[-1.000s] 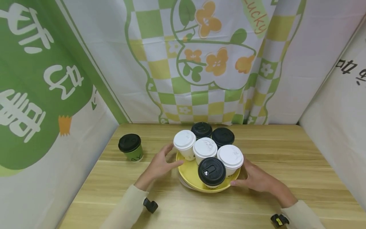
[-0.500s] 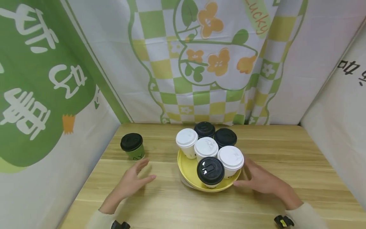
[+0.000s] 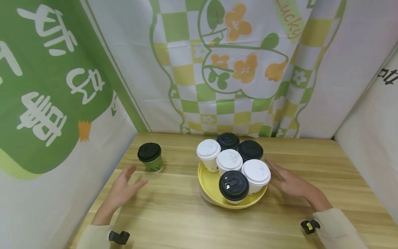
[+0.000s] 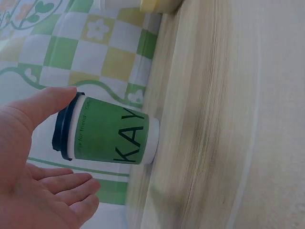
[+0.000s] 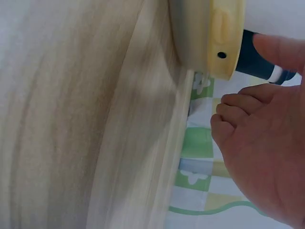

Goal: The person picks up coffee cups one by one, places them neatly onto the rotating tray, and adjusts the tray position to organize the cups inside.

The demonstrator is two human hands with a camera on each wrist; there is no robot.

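Note:
A green paper cup with a black lid stands upright at the left of the table. Just in front of it is my left hand, thumb and fingers spread apart, holding nothing. In the left wrist view the same cup shows the letters "KAY" beyond the fingers. A round yellow tray carries several lidded cups, some with white lids, some with black lids. My right hand is beside the tray's right edge; whether it touches is hard to tell. It grips nothing in the right wrist view.
The wooden table lies under everything. A patterned curtain hangs behind its far edge, with a green and white cloth wall on the left and a white one on the right. Something pale sits under the tray.
My left hand has left the tray's left edge and moved left to the green cup. My right hand has drawn slightly away from the tray's right side. The cups stand as before.

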